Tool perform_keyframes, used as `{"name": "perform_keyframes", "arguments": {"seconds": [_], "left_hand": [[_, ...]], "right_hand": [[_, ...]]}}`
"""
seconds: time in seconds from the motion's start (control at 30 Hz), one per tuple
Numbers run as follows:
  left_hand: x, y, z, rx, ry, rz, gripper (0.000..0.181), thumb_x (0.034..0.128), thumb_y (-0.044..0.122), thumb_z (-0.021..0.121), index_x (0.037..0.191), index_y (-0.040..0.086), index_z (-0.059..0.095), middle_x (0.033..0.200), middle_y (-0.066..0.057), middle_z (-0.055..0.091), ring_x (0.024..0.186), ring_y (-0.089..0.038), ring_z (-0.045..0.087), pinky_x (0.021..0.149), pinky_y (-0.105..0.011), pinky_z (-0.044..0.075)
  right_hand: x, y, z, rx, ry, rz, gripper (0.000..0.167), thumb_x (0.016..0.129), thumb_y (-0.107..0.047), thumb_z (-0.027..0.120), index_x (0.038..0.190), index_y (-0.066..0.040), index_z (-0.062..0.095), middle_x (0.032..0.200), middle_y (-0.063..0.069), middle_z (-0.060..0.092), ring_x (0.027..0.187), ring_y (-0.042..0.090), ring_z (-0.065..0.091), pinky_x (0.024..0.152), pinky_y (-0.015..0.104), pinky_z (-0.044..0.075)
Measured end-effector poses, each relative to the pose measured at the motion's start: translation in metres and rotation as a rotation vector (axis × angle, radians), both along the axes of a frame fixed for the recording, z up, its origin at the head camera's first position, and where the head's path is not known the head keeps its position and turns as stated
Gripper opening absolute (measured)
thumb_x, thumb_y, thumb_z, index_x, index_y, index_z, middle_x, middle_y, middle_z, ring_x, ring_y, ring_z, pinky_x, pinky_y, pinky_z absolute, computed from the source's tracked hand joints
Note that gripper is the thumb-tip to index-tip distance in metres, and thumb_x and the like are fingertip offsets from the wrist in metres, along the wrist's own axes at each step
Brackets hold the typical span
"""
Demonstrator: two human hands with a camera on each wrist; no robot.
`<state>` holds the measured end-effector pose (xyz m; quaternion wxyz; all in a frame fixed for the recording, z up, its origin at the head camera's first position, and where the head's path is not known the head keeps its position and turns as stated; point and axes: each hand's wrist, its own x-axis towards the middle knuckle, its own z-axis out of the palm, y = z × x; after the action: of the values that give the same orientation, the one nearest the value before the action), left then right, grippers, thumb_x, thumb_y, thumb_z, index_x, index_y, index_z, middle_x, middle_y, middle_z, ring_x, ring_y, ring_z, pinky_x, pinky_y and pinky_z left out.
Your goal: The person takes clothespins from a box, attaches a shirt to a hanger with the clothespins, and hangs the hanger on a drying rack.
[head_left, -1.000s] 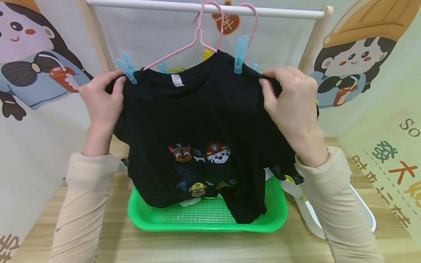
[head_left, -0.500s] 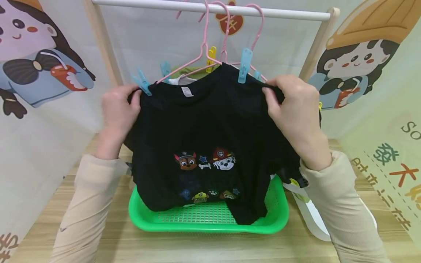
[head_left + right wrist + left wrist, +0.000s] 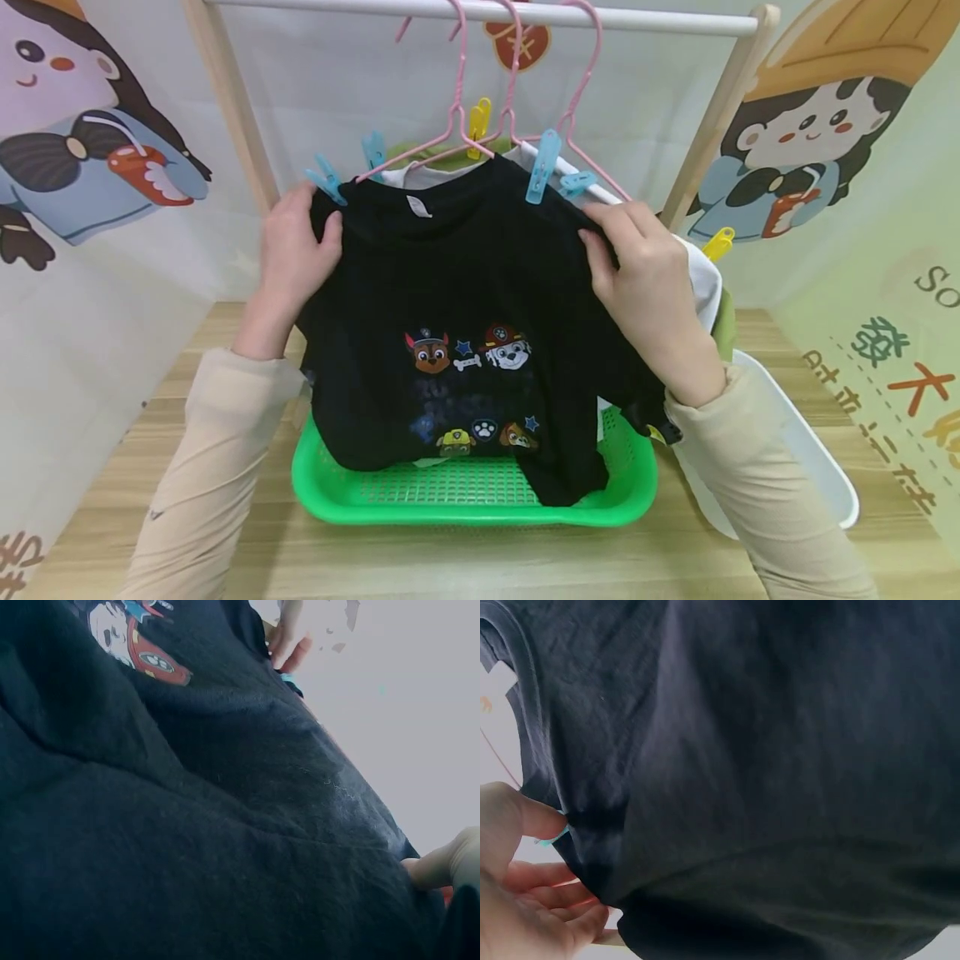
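Note:
A black T-shirt (image 3: 480, 275) with cartoon dog prints hangs on a pink hanger (image 3: 450, 117) from the white bar (image 3: 637, 17). Blue clothespins (image 3: 326, 179) clip it at each shoulder. My left hand (image 3: 292, 250) holds the shirt's left shoulder edge beside one pin; in the left wrist view its thumb (image 3: 544, 821) lies against the cloth near the collar. With thumb and fingers, my right hand (image 3: 648, 283) pinches the other shoulder, just outside the second blue clothespin (image 3: 543, 167). The right wrist view shows only part of that hand at the cloth edge.
Behind the shirt hang white and green garments (image 3: 705, 279) on other pink hangers (image 3: 581, 92), with yellow pins (image 3: 718, 243). A green basket (image 3: 480, 512) stands below the hem, and a white tray (image 3: 840, 500) to the right. Wooden posts (image 3: 232, 108) support the bar.
Both hands have moved inward along the shoulders, the left one rightward and the right one leftward and down. The shirt's right side has dropped, showing more of the garments behind.

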<state>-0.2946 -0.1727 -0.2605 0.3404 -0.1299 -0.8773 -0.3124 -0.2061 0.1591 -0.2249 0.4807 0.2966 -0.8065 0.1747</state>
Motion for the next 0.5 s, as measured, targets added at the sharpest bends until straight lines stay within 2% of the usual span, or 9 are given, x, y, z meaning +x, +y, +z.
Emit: {"name": "perform_keyframes", "arguments": {"seconds": [0.1,0.17,0.3,0.4,0.5], "left_hand": [[0.001,0.000,0.000,0.035,-0.040,-0.025,0.047,0.0920,0.011,0.052,0.130,-0.014,0.042,0.134,-0.030,0.044,0.126,-0.042,0.038,0.108,-0.046,0.027],[0.002,-0.001,-0.002,0.045,-0.043,-0.037,0.050,0.0921,0.011,0.052,0.132,-0.015,0.039,0.137,-0.030,0.040,0.130,-0.041,0.034,0.111,-0.044,0.023],[0.006,0.001,-0.009,0.061,0.025,-0.073,0.053,0.0914,0.011,0.053,0.134,-0.016,0.036,0.140,-0.031,0.036,0.133,-0.040,0.030,0.112,-0.042,0.019],[0.018,0.008,-0.013,0.103,0.099,-0.114,0.049,0.0903,0.009,0.056,0.130,-0.016,0.043,0.135,-0.031,0.042,0.130,-0.040,0.036,0.111,-0.042,0.023],[0.039,0.022,-0.013,0.194,0.118,-0.188,0.038,0.0901,0.005,0.056,0.122,-0.014,0.052,0.125,-0.028,0.053,0.118,-0.037,0.048,0.103,-0.043,0.035]], "right_hand": [[-0.002,0.000,-0.003,-0.006,-0.005,0.015,0.020,0.089,-0.002,0.061,0.105,0.010,0.062,0.095,0.024,0.060,0.088,0.034,0.060,0.080,0.042,0.053],[-0.002,-0.001,-0.005,-0.034,-0.004,0.035,0.022,0.089,-0.003,0.062,0.107,0.010,0.062,0.100,0.024,0.059,0.093,0.034,0.058,0.085,0.041,0.051],[-0.001,-0.005,-0.013,-0.141,0.072,0.116,0.025,0.085,0.000,0.064,0.108,0.010,0.062,0.114,0.024,0.056,0.106,0.035,0.053,0.096,0.037,0.044],[0.004,-0.012,-0.025,-0.223,0.135,0.207,0.025,0.082,0.002,0.064,0.106,0.008,0.063,0.119,0.023,0.055,0.111,0.035,0.052,0.099,0.037,0.041],[0.013,-0.020,-0.040,-0.275,0.082,0.313,0.021,0.087,-0.005,0.062,0.104,0.007,0.065,0.117,0.021,0.058,0.109,0.033,0.054,0.099,0.036,0.042]]}}
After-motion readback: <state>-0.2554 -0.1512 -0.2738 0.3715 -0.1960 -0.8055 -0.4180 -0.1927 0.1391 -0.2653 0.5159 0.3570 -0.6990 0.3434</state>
